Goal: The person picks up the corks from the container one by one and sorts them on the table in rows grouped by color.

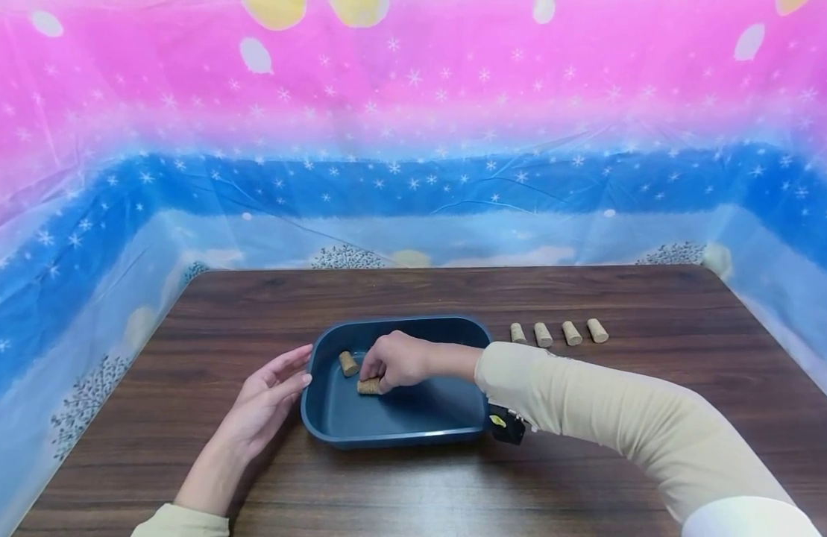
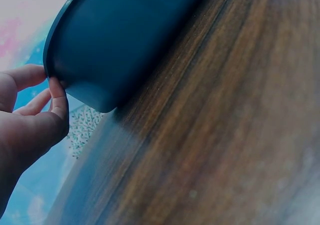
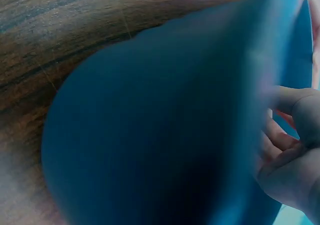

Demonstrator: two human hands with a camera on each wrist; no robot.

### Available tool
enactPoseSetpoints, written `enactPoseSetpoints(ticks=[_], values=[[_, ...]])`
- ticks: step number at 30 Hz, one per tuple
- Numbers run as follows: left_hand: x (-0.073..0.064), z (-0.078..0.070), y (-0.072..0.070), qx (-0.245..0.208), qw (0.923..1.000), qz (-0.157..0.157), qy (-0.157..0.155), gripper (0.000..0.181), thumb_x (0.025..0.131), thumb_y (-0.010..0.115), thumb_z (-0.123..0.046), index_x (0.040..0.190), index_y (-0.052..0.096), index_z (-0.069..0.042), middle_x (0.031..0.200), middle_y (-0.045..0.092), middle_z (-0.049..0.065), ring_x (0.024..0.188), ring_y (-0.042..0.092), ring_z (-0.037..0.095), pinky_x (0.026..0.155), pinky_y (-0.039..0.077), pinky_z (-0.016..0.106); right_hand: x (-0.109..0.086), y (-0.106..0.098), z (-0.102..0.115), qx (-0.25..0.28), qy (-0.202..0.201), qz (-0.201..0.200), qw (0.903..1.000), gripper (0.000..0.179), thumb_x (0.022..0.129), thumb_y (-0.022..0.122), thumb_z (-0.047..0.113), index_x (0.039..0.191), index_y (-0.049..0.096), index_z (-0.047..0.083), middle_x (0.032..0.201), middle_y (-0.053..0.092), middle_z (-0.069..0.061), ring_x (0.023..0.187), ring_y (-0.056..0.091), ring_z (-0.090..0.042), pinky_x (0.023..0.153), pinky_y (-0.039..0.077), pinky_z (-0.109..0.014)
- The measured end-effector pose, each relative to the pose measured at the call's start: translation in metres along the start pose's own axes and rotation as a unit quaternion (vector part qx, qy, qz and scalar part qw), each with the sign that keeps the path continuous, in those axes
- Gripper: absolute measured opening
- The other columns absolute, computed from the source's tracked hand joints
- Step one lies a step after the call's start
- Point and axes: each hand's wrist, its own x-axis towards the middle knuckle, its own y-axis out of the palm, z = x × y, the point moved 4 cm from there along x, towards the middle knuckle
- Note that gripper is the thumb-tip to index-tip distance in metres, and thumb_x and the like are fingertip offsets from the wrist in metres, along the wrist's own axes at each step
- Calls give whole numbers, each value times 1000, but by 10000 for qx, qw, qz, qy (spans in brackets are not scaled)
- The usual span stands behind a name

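A dark blue rectangular basin [image 1: 393, 435] stands on the wooden table. At its left end my left hand [image 1: 262, 406] touches the rim from outside with thumb and fingertips, the fingers fairly straight. My right hand [image 1: 401, 359] reaches down into the basin and pinches a cork stopper [image 1: 368, 386] lying on its side near the bottom. Another cork [image 1: 348, 364] is in the basin, just left of those fingers. In the right wrist view, the basin wall [image 3: 140, 125] hides the cork and the fingertips of my right hand [image 3: 295, 145].
Several more corks [image 1: 572, 333] lie in a row on the table [image 1: 252, 298], beyond the basin's right end. The right forearm crosses the basin's right rim. A patterned pink and blue cloth [image 1: 413, 112] surrounds the table's back and sides.
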Motion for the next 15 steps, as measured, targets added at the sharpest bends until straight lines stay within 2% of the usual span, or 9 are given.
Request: enactPoseSetpoints(ticks=[9,15], values=[[-1,0,0,-88,10000,37,4,57,97,58,-10,146,33,1,140,40,12,118,50,12,96,43,21,4,5,3,-56,210,224,9995,33,90,66,1,123,65,5,115,66,-7,102,62,-12,86,48,-20],[0,-1,0,-60,10000,5,-2,56,97,59,-10,146,34,2,139,40,12,116,51,12,96,43,21,3,5,4,-238,245,440,9984,36,89,66,3,125,64,7,107,64,-3,93,56,-9,82,46,-19]])
